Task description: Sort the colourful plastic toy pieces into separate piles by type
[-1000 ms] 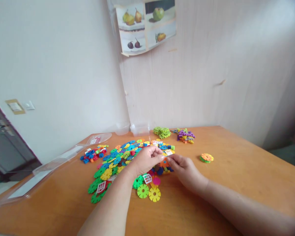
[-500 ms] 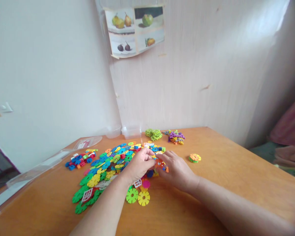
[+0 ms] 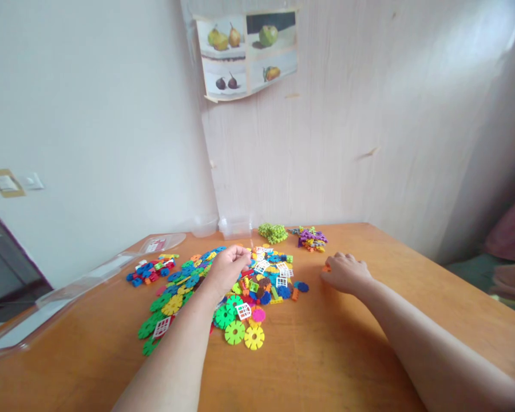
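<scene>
A spread of flat, coloured plastic snowflake discs [image 3: 189,283] lies on the orange wooden table [image 3: 326,355], with white window pieces [image 3: 243,311] among them. My left hand [image 3: 226,268] hovers over the far part of the spread, fingers curled in; what they hold is hidden. My right hand [image 3: 347,273] rests to the right of the spread, fingers bent down on a small orange piece [image 3: 326,267] that shows at the fingertips. A green disc [image 3: 234,333] and a yellow disc [image 3: 254,337] lie nearest me.
A lime-green cluster [image 3: 272,232] and a purple mixed cluster [image 3: 311,238] sit near the wall. Small blue and red pieces [image 3: 149,270] lie at the left, beside a clear plastic lid [image 3: 81,286]. Clear tubs [image 3: 236,225] stand in the corner.
My hands have parted. The right hand moved right, onto the spot where the orange and green disc stack lay. The left hand moved a little farther over the spread.
</scene>
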Tool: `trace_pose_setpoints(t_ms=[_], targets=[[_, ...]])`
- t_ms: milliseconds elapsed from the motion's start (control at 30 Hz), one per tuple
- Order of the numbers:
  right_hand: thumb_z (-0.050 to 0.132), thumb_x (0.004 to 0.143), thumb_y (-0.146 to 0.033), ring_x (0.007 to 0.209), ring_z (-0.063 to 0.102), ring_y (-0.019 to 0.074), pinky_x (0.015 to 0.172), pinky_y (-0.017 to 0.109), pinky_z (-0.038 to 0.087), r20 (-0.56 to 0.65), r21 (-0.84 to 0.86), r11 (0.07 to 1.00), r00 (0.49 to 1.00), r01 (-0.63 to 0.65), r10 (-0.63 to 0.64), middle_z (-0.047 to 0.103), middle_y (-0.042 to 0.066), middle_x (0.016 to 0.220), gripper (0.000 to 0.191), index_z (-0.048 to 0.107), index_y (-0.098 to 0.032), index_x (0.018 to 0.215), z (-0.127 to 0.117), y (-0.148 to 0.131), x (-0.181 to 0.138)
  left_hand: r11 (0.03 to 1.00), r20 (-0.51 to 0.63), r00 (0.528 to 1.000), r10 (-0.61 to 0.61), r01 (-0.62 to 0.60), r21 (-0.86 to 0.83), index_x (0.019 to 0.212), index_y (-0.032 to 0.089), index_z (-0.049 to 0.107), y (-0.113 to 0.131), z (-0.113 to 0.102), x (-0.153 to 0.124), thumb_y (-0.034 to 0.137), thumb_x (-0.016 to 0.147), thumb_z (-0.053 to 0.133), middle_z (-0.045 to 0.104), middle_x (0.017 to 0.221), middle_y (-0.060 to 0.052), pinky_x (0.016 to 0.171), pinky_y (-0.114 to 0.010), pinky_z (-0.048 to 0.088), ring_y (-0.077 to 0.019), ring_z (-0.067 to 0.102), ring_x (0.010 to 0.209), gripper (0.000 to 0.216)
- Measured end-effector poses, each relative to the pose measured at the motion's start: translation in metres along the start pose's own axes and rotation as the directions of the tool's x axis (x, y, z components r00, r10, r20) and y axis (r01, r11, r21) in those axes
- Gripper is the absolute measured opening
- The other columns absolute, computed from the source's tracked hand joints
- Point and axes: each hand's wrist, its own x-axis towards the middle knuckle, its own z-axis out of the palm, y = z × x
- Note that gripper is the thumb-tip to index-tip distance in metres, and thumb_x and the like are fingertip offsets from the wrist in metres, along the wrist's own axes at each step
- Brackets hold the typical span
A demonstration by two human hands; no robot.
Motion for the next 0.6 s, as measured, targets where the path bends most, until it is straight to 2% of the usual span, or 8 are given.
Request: trace_pose_setpoints(t_ms=[100, 300, 433, 600], targets=[[0.048, 0.082, -0.038, 0.115, 0.054, 0.0377, 0.086, 0.053, 0.043, 0.066, 0.007, 1.000, 0.998, 0.001, -0.002, 0.061, 0.017, 0.123, 0.037, 0.068, -0.020, 0.109, -0.002, 0.007, 0.000, 1.000, -0.018, 1.000, 0.010, -0.010, 0.015, 0.092, 0.016, 0.065, -0.001, -0.003, 0.000, 0.042, 0.081, 0.064, 0.071, 0.084, -0.005, 0.075, -0.029, 0.050, -0.0162, 0.067, 0.075, 0.028], [0.053, 0.080, -0.042, 0.112, 0.056, 0.0359, 0.084, 0.051, 0.044, 0.074, 0.049, 0.998, 0.996, 0.046, -0.050, 0.061, 0.013, 0.121, 0.035, 0.068, -0.028, 0.108, -0.002, 0.012, 0.001, 0.998, 0.003, 0.999, 0.033, -0.033, 0.062, 0.088, 0.017, 0.066, -0.004, -0.003, 0.000, 0.042, 0.077, 0.068, 0.071, 0.083, -0.004, 0.075, -0.029, 0.051, -0.0176, 0.067, 0.077, 0.027], [0.053, 0.078, -0.034, 0.107, 0.058, 0.0338, 0.080, 0.046, 0.046, 0.094, 0.033, 0.999, 0.995, 0.034, -0.037, 0.062, 0.013, 0.114, 0.029, 0.069, -0.024, 0.100, -0.003, 0.018, 0.003, 0.995, 0.028, 0.998, 0.055, -0.057, 0.082, 0.088, 0.017, 0.067, -0.005, -0.004, 0.001, 0.040, 0.077, 0.068, 0.070, 0.084, -0.004, 0.074, -0.029, 0.051, -0.0173, 0.066, 0.078, 0.026], [0.053, 0.077, -0.032, 0.110, 0.057, 0.0337, 0.082, 0.044, 0.045, 0.145, -0.005, 1.000, 0.989, 0.002, -0.001, 0.061, 0.016, 0.118, 0.029, 0.066, -0.018, 0.098, -0.005, 0.030, 0.004, 0.992, 0.015, 0.998, 0.061, -0.063, 0.110, 0.090, 0.017, 0.067, -0.007, -0.013, 0.003, 0.042, 0.078, 0.066, 0.070, 0.084, -0.004, 0.072, -0.028, 0.050, -0.0169, 0.065, 0.076, 0.028]])
